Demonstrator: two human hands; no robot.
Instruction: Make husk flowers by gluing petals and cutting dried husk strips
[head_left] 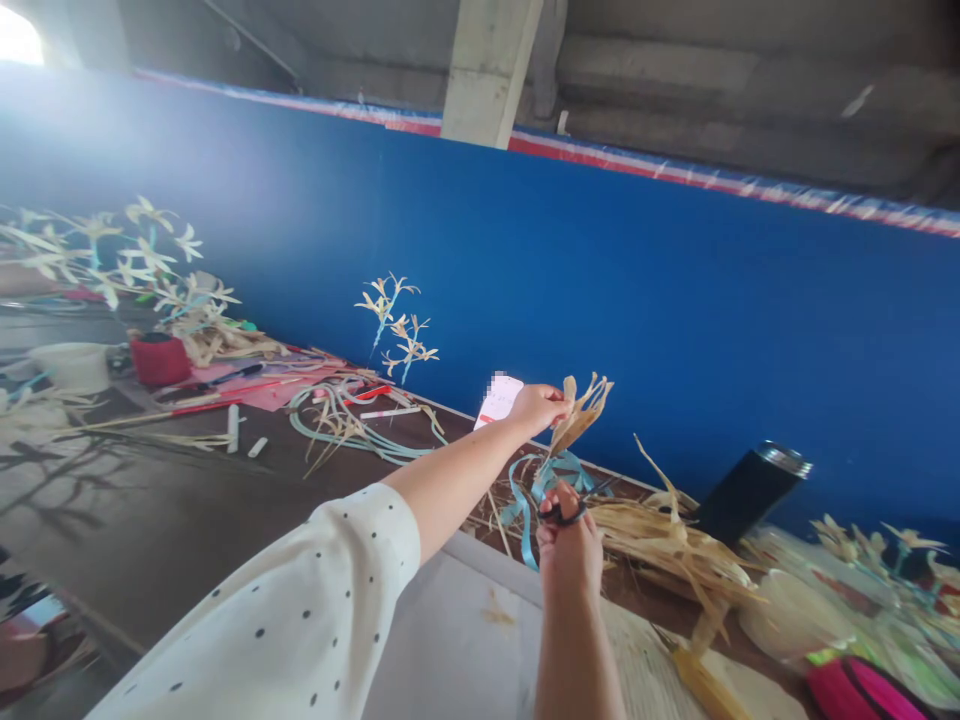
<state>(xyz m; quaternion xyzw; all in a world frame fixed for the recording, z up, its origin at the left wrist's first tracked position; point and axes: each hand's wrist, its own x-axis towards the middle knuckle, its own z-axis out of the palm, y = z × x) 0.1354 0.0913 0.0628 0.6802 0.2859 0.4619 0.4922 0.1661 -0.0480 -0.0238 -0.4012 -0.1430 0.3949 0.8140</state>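
A long dark brown table carries a heap of straw-coloured dried husks. Just right of the heap leans a black cylindrical flask, its silver lid on. Far left of the heap sit a white round bowl and a red round pot; what they hold cannot be made out. At the heap's left end the left hand pinches a pale husk flower, and the right hand is clenched on black-handled scissors beside a light blue ribbon.

Daylight glare upper left; edges stretched, blurred.
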